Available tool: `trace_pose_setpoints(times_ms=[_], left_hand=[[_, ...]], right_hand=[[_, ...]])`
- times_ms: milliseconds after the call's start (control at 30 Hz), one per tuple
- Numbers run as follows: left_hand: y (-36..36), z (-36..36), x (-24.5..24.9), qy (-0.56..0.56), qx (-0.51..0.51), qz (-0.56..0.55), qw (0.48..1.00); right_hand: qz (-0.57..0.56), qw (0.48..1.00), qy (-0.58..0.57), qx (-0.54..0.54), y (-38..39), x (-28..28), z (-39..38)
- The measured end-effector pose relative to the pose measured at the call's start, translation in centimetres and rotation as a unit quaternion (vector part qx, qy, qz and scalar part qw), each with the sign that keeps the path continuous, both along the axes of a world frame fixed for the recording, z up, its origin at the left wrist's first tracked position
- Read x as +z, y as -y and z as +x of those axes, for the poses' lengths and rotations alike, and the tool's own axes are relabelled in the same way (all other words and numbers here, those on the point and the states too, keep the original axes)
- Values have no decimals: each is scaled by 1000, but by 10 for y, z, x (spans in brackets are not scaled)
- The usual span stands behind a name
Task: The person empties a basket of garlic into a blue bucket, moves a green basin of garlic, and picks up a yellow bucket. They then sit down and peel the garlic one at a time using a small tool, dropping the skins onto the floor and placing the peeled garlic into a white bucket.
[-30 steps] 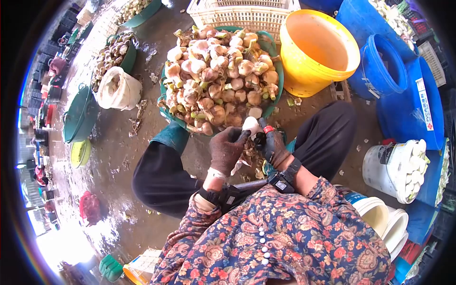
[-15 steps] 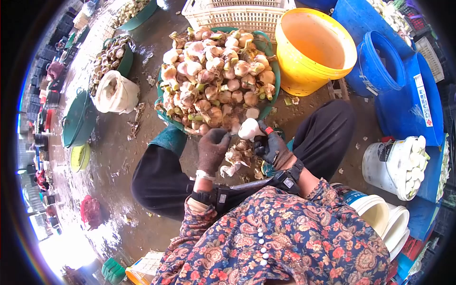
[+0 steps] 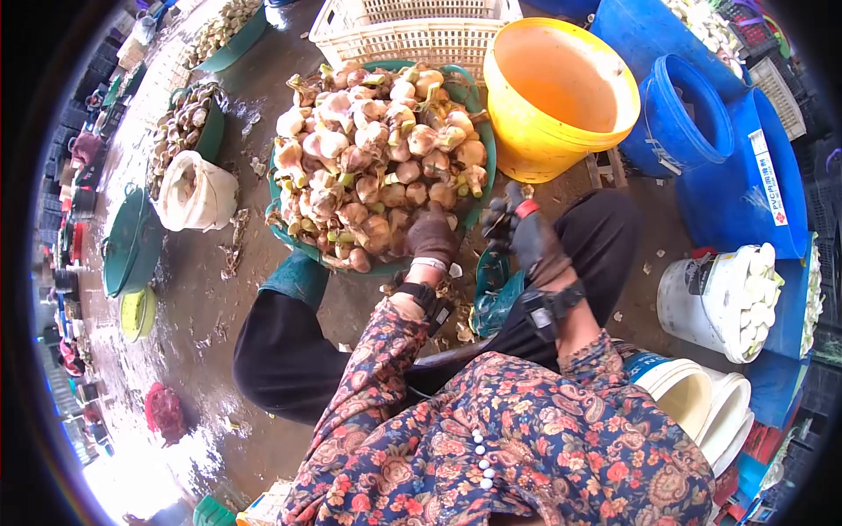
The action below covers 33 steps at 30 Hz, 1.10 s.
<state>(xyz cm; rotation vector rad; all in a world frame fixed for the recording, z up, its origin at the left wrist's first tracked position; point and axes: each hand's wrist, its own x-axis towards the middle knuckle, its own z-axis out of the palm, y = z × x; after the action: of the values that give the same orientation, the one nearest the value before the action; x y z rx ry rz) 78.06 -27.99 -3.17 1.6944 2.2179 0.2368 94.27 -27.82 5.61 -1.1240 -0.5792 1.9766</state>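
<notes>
In a wide green basin (image 3: pixel 488 162) in front of me, garlic bulbs (image 3: pixel 355 158) with dry, brownish skins and cut stems are heaped. My left hand (image 3: pixel 432 235), in a dark brown glove, reaches into the near right side of the heap, its fingers against the bulbs and partly hidden. My right hand (image 3: pixel 529 235) is raised to the right of the basin, below the yellow bucket (image 3: pixel 561 145). Its dark-gloved fingers are curled, with a red band (image 3: pixel 525 209) round one of them; I cannot tell what they hold.
Behind the basin is a cream plastic crate (image 3: pixel 412 39). Blue tubs (image 3: pixel 745 188) and a white bucket of peeled garlic (image 3: pixel 702 298) line the right side. To the left are a white pail (image 3: pixel 197 197) and a green tub (image 3: pixel 132 245). Peel scraps litter the wet floor.
My hands have separated: the left has moved up and right into the garlic heap, the right up towards the yellow bucket. The peeled white bulb between them is no longer visible.
</notes>
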Motion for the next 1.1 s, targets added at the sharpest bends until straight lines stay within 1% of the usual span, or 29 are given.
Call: trace_pose_setpoints(times_ms=[33, 67, 133, 167, 200, 267, 300, 333, 367, 400, 433, 467, 533, 567, 633, 667, 700, 733, 767, 800, 833, 867, 900, 933, 967, 1000, 1067, 1100], left_hand=[[2, -1, 10, 6, -5, 0, 1000], [5, -4, 21, 4, -4, 0, 1000], [6, -12, 42, 111, 106, -71, 986], [16, -18, 50, 176, 125, -25, 976], [28, -30, 15, 392, 115, 89, 909], [52, -40, 52, 444, 36, 55, 894], [61, -39, 68, 425, 6, 74, 902], [69, -41, 60, 435, -12, 91, 896], [77, -40, 66, 377, -31, 122, 917], [82, -37, 84, 317, -52, 150, 935], [85, -36, 93, 291, -65, 169, 939], [87, -38, 97, 291, -64, 171, 939], [88, -41, 104, 233, -116, 189, 947], [89, -39, 109, 243, -119, 192, 943], [91, -41, 107, 232, -123, 195, 945], [93, -43, 104, 220, -125, 196, 947], [92, -47, 95, 220, -121, 197, 948], [90, -51, 85, 269, -114, 197, 936], [88, -55, 75, 317, -107, 197, 921], [91, -54, 94, 582, 21, 20, 812], [91, -60, 95, 603, 33, -7, 797], [90, -65, 95, 624, 44, -34, 780], [92, -62, 93, 624, 44, -32, 779], [95, -54, 91, 660, 65, 16, 749], [97, -47, 89, 692, 85, 64, 714], [97, -42, 93, 638, 40, 68, 766], [99, -42, 84, 514, -38, 121, 849], [97, -45, 88, 512, -12, 126, 850]], right_hand=[[-42, 997, 60, 5, 7, -15, -9], [-43, 997, 58, 6, 12, -25, -16], [-108, 983, 147, 10, 18, -35, -25], [-137, 980, 143, 2, 21, -37, -28], [-138, 980, 140, 0, 23, -37, -32], [-100, 985, 134, 46, 30, -35, -39], [-82, 983, 163, 32, 34, -26, -45], [-82, 983, 162, 37, 37, -34, -47], [-23, 989, 147, 18, 38, -50, -49], [35, 991, 129, -2, 39, -57, -52], [17, 992, 127, -1, 40, -47, -53], [19, 992, 127, 0, 41, -36, -54], [44, 978, 204, 19, 43, -16, -54], [45, 978, 205, 18, 45, -17, -54], [77, 983, 163, 20, 46, -22, -55], [78, 983, 164, 22, 47, -27, -55], [113, 975, 187, 43, 47, -33, -54], [148, 964, 210, 64, 47, -34, -53], [150, 964, 209, 66, 47, -34, -51], [132, 974, 164, 80, 46, -28, -49], [114, 982, 118, 92, 46, -22, -48], [115, 982, 118, 93, 47, -15, -50], [48, 991, 82, 91, 50, -1, -54], [-20, 995, 45, 87, 53, 6, -56], [-44, 992, 16, 120, 54, 0, -57], [-44, 992, 17, 119, 55, -3, -57], [-126, 978, -83, 146, 59, -8, -57], [-142, 976, -109, 126, 56, -9, -59]])
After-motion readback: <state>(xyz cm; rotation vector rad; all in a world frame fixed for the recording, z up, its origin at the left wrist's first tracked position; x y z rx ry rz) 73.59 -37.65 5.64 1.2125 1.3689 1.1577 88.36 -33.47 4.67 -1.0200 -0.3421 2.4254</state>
